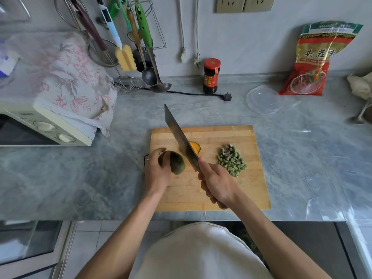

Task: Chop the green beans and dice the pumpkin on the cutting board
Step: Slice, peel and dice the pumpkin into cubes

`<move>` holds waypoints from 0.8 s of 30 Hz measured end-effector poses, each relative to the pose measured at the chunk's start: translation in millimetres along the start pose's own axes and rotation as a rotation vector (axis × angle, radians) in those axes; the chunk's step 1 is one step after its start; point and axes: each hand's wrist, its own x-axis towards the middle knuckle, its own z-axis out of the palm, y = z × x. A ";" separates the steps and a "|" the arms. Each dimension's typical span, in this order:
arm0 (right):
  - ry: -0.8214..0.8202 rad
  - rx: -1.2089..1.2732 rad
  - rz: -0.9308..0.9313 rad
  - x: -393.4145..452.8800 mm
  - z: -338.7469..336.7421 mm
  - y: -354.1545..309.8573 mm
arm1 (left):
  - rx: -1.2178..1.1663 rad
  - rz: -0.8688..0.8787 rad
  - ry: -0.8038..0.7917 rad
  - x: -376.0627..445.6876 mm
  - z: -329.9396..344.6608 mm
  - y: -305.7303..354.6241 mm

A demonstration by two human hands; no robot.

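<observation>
Nearest me, my right hand is wrapped tight round the handle of the cleaver, its flat steel blade angled away. Just left of those fingers, my left hand cups a rounded, dull-green pumpkin piece on the wooden cutting board. An orange-fleshed pumpkin slice lies past the blade. Right of my knuckles sits a heap of chopped green beans.

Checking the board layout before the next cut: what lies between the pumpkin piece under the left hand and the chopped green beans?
In the head view, the cleaver blade and an orange pumpkin slice lie between the pumpkin piece and chopped green beans.
</observation>
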 end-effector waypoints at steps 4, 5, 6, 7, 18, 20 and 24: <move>-0.031 -0.038 -0.016 -8.1 6.6 3.9 | 0.047 0.147 -0.128 -15.3 -5.2 -2.9; -0.033 -0.054 -0.024 -8.8 7.9 4.8 | 0.119 0.202 -0.155 -17.2 -5.8 -4.7; -0.035 -0.065 -0.027 -9.5 8.3 4.7 | 0.215 0.261 -0.162 -17.1 -6.0 -9.3; -0.039 -0.060 -0.024 -9.6 7.9 4.2 | 0.287 0.303 -0.165 -14.5 -5.7 -15.3; -0.123 -0.161 -0.067 -29.6 -11.2 -12.1 | 0.231 0.201 -0.130 -11.4 -4.6 -2.0; -0.132 -0.211 -0.080 -30.9 -7.5 -12.9 | 0.241 0.200 -0.131 -10.9 -4.0 -5.7; -0.122 -0.279 -0.125 -33.1 -3.4 -14.0 | 0.220 0.222 -0.116 -12.4 -4.8 -14.7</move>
